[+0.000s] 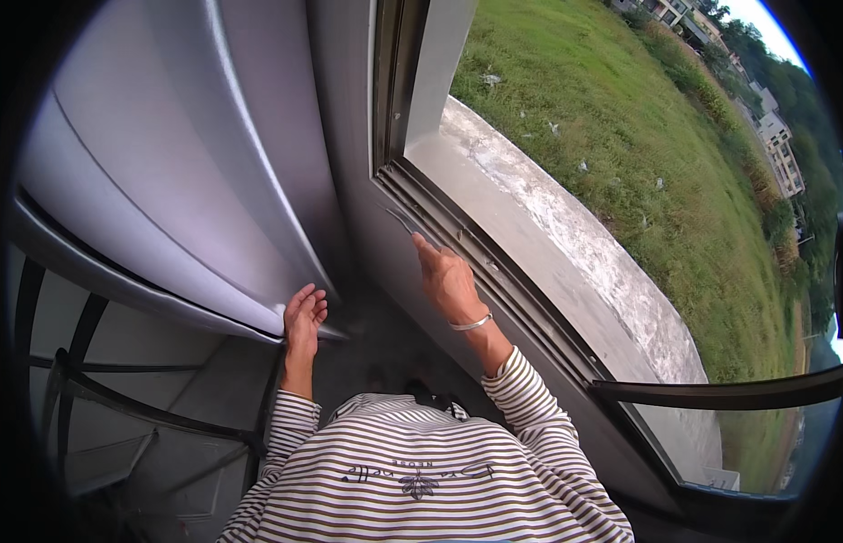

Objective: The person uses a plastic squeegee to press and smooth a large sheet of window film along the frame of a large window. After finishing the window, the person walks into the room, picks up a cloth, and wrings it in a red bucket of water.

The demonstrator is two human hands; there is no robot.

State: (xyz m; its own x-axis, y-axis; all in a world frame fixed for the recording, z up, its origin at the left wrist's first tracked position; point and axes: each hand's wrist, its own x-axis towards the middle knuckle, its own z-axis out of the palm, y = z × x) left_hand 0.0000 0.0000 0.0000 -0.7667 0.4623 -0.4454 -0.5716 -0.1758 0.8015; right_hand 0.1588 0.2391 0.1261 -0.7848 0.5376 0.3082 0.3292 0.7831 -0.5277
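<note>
My right hand [447, 282] reaches forward to the inner side of the window frame, its fingers closed round a thin metal tool with slender, curved prongs [401, 218]. The tool's tip is beside the grey wall, just below the window track [483, 252]; whether it touches cannot be told. My left hand [304, 319] is by the lower edge of a large silvery, curved panel [200, 154]. Its fingers are half curled and apart, with nothing seen in them. The thumb side is close to the panel's edge.
Beyond the open window lie a pale concrete ledge [575, 240] and a grassy field [621, 163], with buildings farther off. At the lower left, a dark metal railing [150, 409] curves beside grey steps [182, 457]. A dark window bar [720, 393] crosses at the right.
</note>
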